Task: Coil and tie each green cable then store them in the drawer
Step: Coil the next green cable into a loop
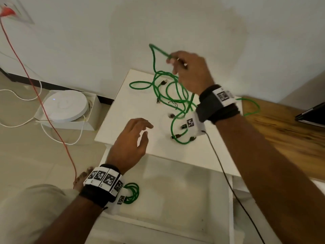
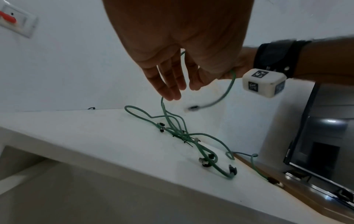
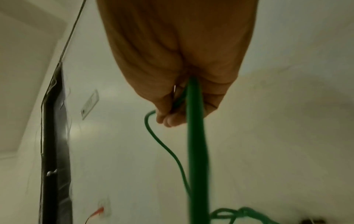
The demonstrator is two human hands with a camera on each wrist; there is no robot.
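Note:
Several loose green cables [image 1: 173, 95] lie tangled on the white cabinet top [image 1: 126, 111]. My right hand [image 1: 177, 63] is raised above the tangle and grips one green cable [image 1: 154, 55], which hangs from it in a loop down to the pile. In the right wrist view the fingers [image 3: 170, 115] curl round that cable [image 3: 197, 136]. My left hand [image 1: 140, 131] hovers open over the cabinet's front left part, fingers relaxed, holding nothing; the left wrist view shows its straight fingers [image 2: 168, 84] above the tangle [image 2: 178, 130]. A coiled green cable [image 1: 132, 192] lies in the open drawer [image 1: 175, 191] below.
A white round device [image 1: 65, 106] sits in a box on the floor at left, with white cords and an orange cable [image 1: 44, 106] running to a wall socket. A wooden table [image 1: 284, 131] with a dark laptop [image 1: 311, 113] stands at right. A thin black wire [image 1: 221, 169] hangs from my right wrist.

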